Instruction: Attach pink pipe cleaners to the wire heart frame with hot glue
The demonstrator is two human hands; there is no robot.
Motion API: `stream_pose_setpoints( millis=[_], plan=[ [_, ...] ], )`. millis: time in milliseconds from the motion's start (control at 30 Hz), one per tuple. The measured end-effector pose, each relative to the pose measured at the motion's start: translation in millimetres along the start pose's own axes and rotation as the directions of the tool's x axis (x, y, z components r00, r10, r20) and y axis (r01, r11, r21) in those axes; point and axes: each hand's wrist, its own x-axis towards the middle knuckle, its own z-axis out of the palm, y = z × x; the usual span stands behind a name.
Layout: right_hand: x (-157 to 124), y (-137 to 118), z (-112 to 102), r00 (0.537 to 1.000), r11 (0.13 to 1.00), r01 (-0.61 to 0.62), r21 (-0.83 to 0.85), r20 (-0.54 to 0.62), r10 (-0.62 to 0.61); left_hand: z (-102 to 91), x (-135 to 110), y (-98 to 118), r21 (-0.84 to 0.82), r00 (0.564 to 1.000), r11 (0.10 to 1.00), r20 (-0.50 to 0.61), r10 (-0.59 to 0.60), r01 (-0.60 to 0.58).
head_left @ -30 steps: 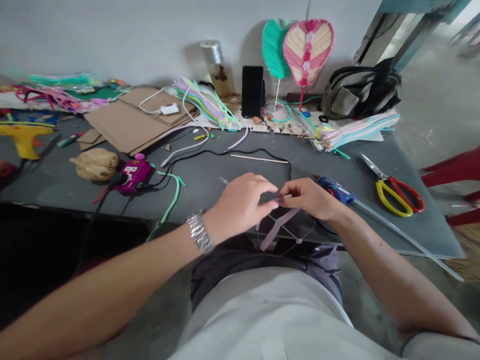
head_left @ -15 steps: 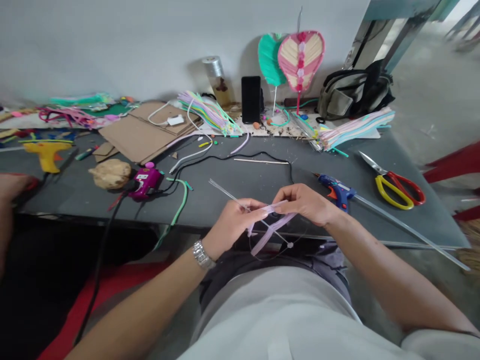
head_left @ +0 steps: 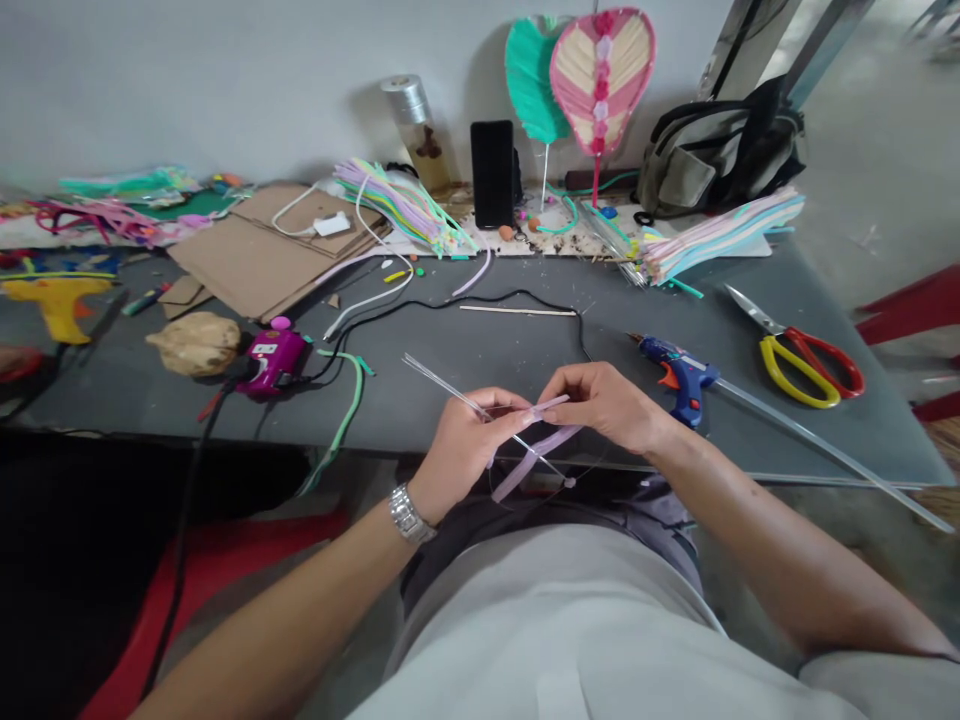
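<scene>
my left hand [head_left: 465,440]: fingers pinching thin clear sticks [head_left: 442,380] together with lilac strip [head_left: 536,462] | my right hand [head_left: 607,405]: fingertips pinching the strip's end | place: over my lap, just before table [head_left: 420,415] edge | risk: I think the strip can slip if one pinch loosens; hard pull may bend the sticks

Pinching shut with left hand [head_left: 465,440], thumb against forefinger tip. Same with right hand [head_left: 607,405], knuckles up, tips just beside left fingertips. Holding both forearms angled inward, wrists about straight.
</scene>
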Motion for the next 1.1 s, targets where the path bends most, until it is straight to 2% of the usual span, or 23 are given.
stream_pose_setpoints(
  millis=[300,600,867,1100],
  plan=[
    [-7.5,0.4,7.0,0.997,0.997,0.067,-0.028,-0.045,-0.068,1.7,-2.9,-1.7,-0.031,1.0,0.999,0.0,-0.024,0.024],
    [-15.0,6.7,9.9,0.969,0.953,0.202,-0.224,-0.094,-0.228,0.0,-1.1,-5.7,-0.036,0.999,0.999,0.039,-0.006,0.007],
    [-26.5,12.6,14.4,0.986,0.966,0.111,-0.233,-0.096,-0.136,-3.8,-3.0,-5.2,0.064,0.991,0.996,0.113,-0.074,0.067],
    [-26.0,13.5,12.1,0.995,0.982,0.045,-0.186,-0.08,-0.061,-5.2,-5.6,-3.5,0.052,0.978,0.996,0.191,-0.085,0.077]
  ],
)
